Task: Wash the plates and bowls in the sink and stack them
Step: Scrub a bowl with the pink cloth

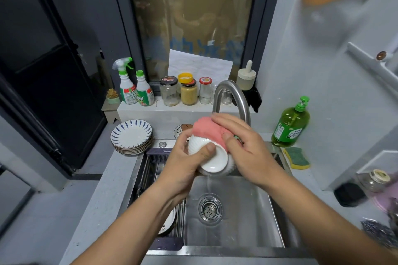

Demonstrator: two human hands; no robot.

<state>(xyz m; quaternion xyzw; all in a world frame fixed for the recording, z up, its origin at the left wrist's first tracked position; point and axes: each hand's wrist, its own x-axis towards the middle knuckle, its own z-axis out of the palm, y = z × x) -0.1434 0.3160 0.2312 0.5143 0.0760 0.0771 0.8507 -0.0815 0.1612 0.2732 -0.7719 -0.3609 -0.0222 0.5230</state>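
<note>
A grey counter (103,189) held a steel sink (247,221) in the lower middle, below a dark window (193,17) at the top. On the ledge stood 2 spray bottles (127,86) and 3 jars with lids (189,92). 1 green soap bottle (290,125) and 1 sponge (297,157) sat at the right, and 1 stack of plates (131,137) at the left. In the middle, under the tap (232,97), the left hand (185,161) gripped 1 white bowl (206,153), bottom side up. The right hand (243,146) held 1 pink cloth (206,131) pressed on the bowl's far side.

Plate stack (131,135) left of sink (247,213), sponge (297,158) right
</note>
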